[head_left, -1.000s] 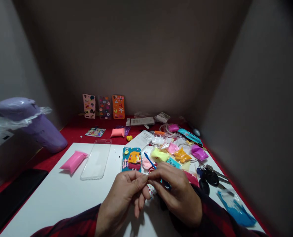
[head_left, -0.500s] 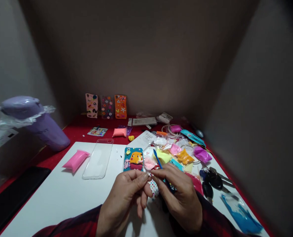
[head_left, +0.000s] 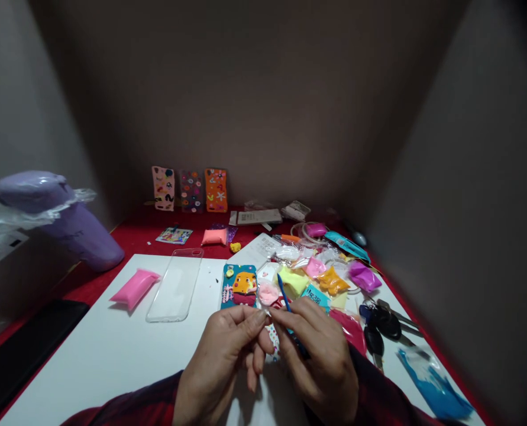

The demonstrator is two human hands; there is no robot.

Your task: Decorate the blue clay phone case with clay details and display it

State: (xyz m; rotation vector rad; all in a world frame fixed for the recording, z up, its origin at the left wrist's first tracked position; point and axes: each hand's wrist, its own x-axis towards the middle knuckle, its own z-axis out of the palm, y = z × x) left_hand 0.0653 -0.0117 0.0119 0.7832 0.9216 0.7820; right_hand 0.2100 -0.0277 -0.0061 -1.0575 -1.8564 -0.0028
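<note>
My left hand is closed in a pinch, thumb against fingers, on something too small to make out. Close against it, the fingertips of my right hand meet at the same spot. A slim blue modelling tool is held in my right hand, its pointed end sticking up past the fingers. Just beyond the hands lies a teal decorated phone case with an orange clay figure on it. A lump of pale pink clay sits beside that case. Beneath the hands, a sheet of coloured dots is partly hidden.
On the white board lie a clear phone case and a pink clay packet. Several clay packets crowd the right, among them an orange packet. Keys lie at the right edge; a purple wrapped object leans at left.
My right hand has shifted slightly, and the blue tool in it stands a little lower. My left hand keeps its pinch. The view has moved a little.
</note>
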